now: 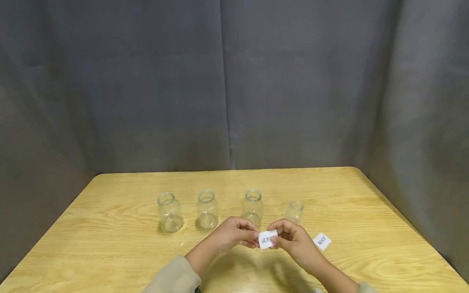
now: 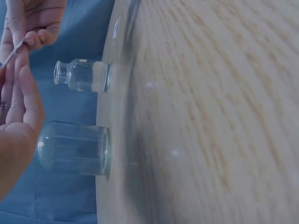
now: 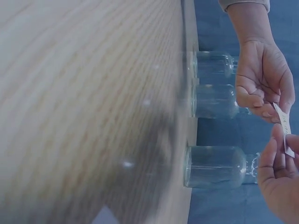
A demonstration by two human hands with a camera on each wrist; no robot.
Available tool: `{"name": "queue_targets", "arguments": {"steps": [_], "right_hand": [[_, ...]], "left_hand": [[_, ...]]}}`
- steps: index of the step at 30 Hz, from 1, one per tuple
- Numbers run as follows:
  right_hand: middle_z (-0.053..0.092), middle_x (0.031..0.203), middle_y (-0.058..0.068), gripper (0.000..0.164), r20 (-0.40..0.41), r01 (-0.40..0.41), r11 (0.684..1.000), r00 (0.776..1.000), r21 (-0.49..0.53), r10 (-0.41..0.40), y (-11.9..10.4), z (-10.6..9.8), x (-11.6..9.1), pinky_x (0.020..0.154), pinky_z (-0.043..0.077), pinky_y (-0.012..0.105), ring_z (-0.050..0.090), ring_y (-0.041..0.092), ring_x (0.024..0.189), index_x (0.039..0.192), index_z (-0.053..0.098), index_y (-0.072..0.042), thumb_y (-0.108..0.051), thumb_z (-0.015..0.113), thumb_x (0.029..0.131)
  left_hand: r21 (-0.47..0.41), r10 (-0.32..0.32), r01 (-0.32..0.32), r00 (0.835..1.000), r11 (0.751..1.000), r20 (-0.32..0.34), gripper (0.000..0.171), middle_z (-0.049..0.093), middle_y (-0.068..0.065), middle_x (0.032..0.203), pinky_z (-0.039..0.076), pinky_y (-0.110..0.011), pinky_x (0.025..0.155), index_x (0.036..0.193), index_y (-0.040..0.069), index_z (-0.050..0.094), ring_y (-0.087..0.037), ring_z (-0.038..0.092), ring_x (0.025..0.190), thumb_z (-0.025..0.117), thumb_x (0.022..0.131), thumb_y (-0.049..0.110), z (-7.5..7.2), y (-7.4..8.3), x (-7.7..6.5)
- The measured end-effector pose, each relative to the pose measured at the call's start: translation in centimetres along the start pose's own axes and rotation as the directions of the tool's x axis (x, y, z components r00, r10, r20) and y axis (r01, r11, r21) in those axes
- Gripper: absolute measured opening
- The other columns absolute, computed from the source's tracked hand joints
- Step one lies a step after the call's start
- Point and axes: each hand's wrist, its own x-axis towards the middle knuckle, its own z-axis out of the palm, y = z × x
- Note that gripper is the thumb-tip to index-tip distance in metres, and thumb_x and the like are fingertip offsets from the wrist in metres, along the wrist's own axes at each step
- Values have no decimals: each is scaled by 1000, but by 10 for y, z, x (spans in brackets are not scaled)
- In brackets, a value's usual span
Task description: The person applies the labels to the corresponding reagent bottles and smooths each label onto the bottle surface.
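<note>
Head view shows me the left hand [image 1: 233,236] and right hand [image 1: 296,245] pinching opposite edges of 1 label [image 1: 264,240], fingertips closed, lower centre of the frame; 4 jars [image 1: 207,211] stand beyond. I judge the step is label handling; next calls for a light hold, without creasing it.

You are working in what looks like a curtained-off booth with a laboratory flavour: grey cloth [image 1: 146,81] walls in the back and both sides of your wood-grain table [image 1: 121,260]. The lab hint comes from the clear glass jars [image 1: 170,215] standing on it and your printed label [image 1: 265,240], whose legible characters mean "reagent".
</note>
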Motion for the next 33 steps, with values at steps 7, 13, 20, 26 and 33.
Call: {"name": "queue_targets", "arguments": {"steps": [7,13,20,26,33], "right_hand": [[52,85,13,26,-54,-41,999,998,-31,39,1,0,0,68,48,27,52,16,73,105,44,13,2,52,82],[52,84,11,26,-101,-65,997,993,-46,60,2,-1,-1,69,48,26,53,16,73,104,44,13,1,52,83],[51,82,12,20,-152,-58,994,987,-97,43,-2,-7,-3,68,47,25,54,15,71,100,47,11,2,51,83],[50,83,12,21,-130,-53,996,991,-75,42,-3,-7,-1,71,47,28,53,16,73,99,47,10,-1,52,83],[51,85,11,24,-78,-79,994,994,-70,73,-2,2,1,73,46,30,51,18,76,99,49,7,-8,57,82]], "left_hand": [[44,34,-33,999,998,-19,16,61,-8,75,49,-34,69,86,-13,55,-18,61,69,58,78,0,1,-1,1],[89,43,-38,998,995,-55,13,61,-8,75,49,-33,66,84,-12,55,-19,61,68,58,79,0,0,-2,0],[126,56,-42,992,991,-110,12,61,-10,76,50,-33,65,83,-11,56,-20,60,68,57,78,0,-3,-2,3],[127,74,-62,993,990,-92,14,62,-13,77,49,-33,67,84,-11,56,-19,60,69,56,80,2,-3,3,6],[111,42,-36,998,993,-54,14,61,-10,78,49,-32,69,85,-10,56,-19,61,71,57,81,4,0,2,3]]}}
